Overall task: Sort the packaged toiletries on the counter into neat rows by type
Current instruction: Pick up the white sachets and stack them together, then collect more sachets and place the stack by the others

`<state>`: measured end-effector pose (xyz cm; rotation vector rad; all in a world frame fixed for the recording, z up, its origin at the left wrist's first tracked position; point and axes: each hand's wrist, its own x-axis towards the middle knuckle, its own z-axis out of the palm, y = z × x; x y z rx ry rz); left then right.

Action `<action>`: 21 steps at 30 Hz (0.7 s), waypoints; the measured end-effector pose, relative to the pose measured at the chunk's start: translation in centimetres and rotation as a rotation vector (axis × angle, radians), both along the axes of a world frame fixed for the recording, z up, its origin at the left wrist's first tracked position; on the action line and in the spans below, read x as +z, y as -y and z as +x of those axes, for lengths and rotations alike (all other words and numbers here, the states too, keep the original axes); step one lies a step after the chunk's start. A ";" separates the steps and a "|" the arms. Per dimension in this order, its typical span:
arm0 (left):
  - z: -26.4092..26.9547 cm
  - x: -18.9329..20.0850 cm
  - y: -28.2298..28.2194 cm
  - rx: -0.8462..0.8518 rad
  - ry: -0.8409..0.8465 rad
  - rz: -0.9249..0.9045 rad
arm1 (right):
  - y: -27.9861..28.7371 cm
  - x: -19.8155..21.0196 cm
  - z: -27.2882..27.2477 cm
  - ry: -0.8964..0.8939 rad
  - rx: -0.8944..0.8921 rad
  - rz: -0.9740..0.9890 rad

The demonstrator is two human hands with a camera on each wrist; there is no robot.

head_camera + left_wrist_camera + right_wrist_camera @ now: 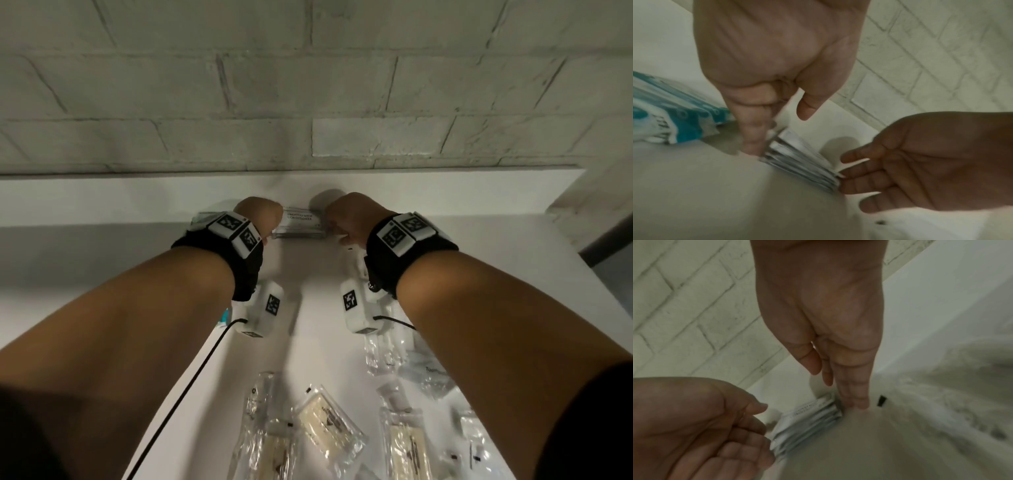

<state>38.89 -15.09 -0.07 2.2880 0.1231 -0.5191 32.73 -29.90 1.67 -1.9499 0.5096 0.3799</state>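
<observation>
A small stack of silver shampoo-with-conditioner sachets [299, 224] lies flat on the white counter [102, 205] close to the back wall. My left hand [258, 217] stands at the stack's left end and my right hand [347, 219] at its right end. In the left wrist view, the left hand [764, 129] points its straight fingers down against the end of the sachets [797, 160]. The right wrist view shows the right hand [835, 386] with straight fingers touching the other end of the stack [809, 418]. Neither hand is curled around the stack.
A blue-and-white packet [674, 113] lies left of the stack. Nearer me sit several clear-wrapped packets, some holding cream-coloured items [329, 425], others clear [383, 349]. A grey brick wall [308, 85] closes the back. The counter ends at the right edge [582, 260].
</observation>
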 end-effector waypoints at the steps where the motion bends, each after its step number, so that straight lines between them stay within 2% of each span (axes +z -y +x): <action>1: -0.7 0.5 0.2 -0.005 0.042 0.013 | 0.5 -0.1 -0.2 0.031 -0.023 -0.012; 4: -3.3 2.3 0.9 0.009 0.204 0.046 | 0.9 2.1 -2.3 0.086 0.022 -0.131; 10: -12.7 5.2 0.2 -0.417 0.389 0.112 | 1.2 4.4 -11.0 0.020 0.345 -0.272; 13: -17.7 4.8 -1.4 -0.613 0.316 0.187 | 1.6 3.9 -16.3 -0.020 0.462 -0.309; 17: -23.4 3.5 -3.7 -0.727 0.256 0.264 | 2.8 3.2 -23.1 -0.016 0.411 -0.298; 21: -27.6 1.6 -4.8 -0.802 0.204 0.279 | 3.5 2.5 -28.8 -0.019 0.449 -0.550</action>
